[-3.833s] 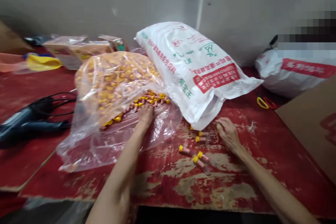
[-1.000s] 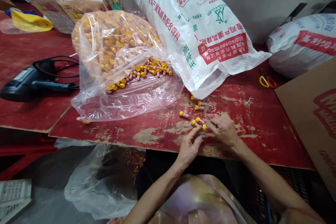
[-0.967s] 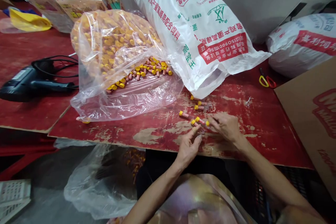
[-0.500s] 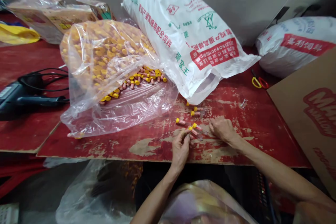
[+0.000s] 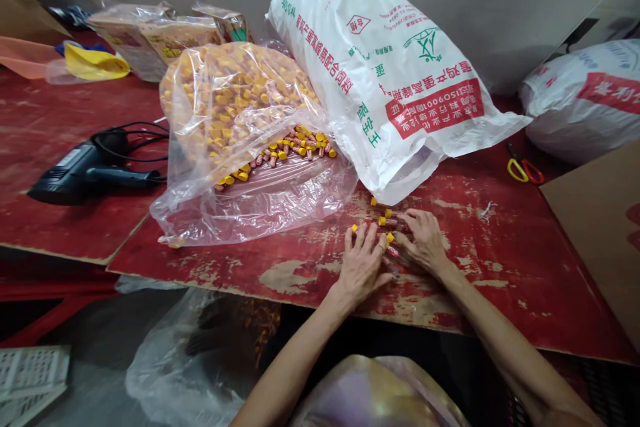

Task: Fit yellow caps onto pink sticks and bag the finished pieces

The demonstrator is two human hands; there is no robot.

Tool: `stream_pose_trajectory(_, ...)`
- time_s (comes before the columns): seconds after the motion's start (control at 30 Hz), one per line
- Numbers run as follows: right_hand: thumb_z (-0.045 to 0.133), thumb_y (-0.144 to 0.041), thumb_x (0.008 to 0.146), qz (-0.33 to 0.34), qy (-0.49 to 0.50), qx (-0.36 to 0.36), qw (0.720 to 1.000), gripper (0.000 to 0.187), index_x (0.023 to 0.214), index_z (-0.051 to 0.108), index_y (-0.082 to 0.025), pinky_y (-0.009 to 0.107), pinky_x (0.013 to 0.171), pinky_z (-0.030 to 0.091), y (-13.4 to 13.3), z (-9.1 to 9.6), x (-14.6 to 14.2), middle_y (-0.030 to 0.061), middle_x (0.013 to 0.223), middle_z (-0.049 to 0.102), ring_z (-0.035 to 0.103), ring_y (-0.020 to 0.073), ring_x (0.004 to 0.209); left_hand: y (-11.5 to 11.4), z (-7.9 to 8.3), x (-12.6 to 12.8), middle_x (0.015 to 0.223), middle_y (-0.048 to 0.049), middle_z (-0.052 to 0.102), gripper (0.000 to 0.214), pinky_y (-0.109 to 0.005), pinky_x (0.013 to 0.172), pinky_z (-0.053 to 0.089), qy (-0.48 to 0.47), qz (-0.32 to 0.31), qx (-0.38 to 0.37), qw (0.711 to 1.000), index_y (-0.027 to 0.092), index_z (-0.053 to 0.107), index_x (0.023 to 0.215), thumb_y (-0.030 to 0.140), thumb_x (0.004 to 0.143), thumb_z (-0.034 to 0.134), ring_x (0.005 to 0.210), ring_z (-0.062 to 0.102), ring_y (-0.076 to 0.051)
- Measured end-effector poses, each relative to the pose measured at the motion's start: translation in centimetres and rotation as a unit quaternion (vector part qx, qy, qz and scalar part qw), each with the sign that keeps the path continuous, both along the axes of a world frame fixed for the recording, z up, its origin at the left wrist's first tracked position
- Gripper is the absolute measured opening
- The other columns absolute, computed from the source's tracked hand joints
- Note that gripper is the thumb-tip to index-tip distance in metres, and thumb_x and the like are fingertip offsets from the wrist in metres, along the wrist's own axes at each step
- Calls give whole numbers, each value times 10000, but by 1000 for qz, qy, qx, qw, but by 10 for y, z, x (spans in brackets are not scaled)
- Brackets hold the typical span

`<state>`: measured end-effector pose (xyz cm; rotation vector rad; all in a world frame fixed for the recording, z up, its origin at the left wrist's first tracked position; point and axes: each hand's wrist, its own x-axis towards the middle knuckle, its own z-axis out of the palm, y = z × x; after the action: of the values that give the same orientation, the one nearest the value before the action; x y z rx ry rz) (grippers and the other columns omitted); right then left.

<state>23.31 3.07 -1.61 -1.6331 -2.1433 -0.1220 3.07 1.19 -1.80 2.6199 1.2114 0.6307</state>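
Several small clear tubes with yellow caps and red-and-white filling lie on the worn red tabletop (image 5: 285, 277). One tube (image 5: 384, 221) is just beyond my fingers; another capped tube (image 5: 390, 239) sits between my two hands. My left hand (image 5: 361, 265) lies palm down with its fingers spread, touching or covering some tubes. From the right, my right hand (image 5: 424, 240) reaches over the same group, fingers stretched out. Part of the tubes is hidden beneath both hands. Behind them, a clear plastic bag (image 5: 210, 217) lies on its side, full of similar yellow-capped tubes, some spilling toward its mouth.
A large white printed sack (image 5: 365, 53) leans behind the tubes. Scissors (image 5: 523, 171) and a cardboard box (image 5: 595, 220) are at the right, another sack (image 5: 580, 93) behind. A dark heat gun (image 5: 80, 170) lies left. Packaged boxes (image 5: 175, 40) stand at the back.
My left hand has gone from a pinch at a tube to lying flat with fingers spread. My right hand has opened and come over the tubes. The view has swung left.
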Motion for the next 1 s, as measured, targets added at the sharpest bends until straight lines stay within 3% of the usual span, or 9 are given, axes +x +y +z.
stream_pose_trajectory(0.13,520,-389,891,70,-28,-83,994,401,1230,553,-178,407,923,390,25,6,8,141,1279,498,468,274,1151,12,2,7,1168,-143,596,604,-599,1095,139,53,-30,8,998,178,513,1254,476,752,666,1151,487,-318)
stream_pose_trajectory(0.3,469,-395,926,79,1,-123,989,392,1262,522,-200,350,848,439,31,4,7,131,1183,517,533,238,1043,8,3,1,914,-79,611,328,-507,1037,252,47,-37,33,998,183,595,1074,361,800,613,951,540,-251)
stream_pose_trajectory(0.37,498,-384,905,76,-5,-128,989,408,1268,513,-199,344,824,445,30,3,5,124,1131,533,542,239,997,6,3,2,901,-78,598,288,-489,1000,283,44,-31,23,998,177,602,1006,366,789,611,928,531,-247)
stream_pose_trajectory(0.53,535,-301,839,75,2,-111,991,460,1274,494,-156,350,824,442,31,-2,-4,127,1067,540,531,250,967,-2,2,15,982,-90,581,431,-502,962,287,47,5,4,999,169,583,981,507,722,651,960,497,-271)
stream_pose_trajectory(0.7,535,-290,791,15,66,-69,995,407,1170,544,-142,350,791,453,24,-13,-9,107,977,578,550,242,891,-12,-3,21,955,-74,583,292,-456,881,321,36,-1,2,999,174,575,906,433,773,597,925,497,-243)
stream_pose_trajectory(0.87,553,-312,737,-36,135,-31,990,464,1170,530,-147,340,786,473,12,-13,-9,96,988,602,582,230,869,-13,-4,14,907,-74,588,257,-458,865,308,38,-3,7,999,175,571,868,420,792,555,898,503,-244)
stream_pose_trajectory(1.0,551,-311,746,1,152,-45,987,460,1179,513,-160,354,829,473,-3,-2,-1,105,1084,610,594,230,938,-8,1,2,898,-68,589,253,-449,851,308,38,13,-5,999,178,566,884,412,793,544,891,506,-241)
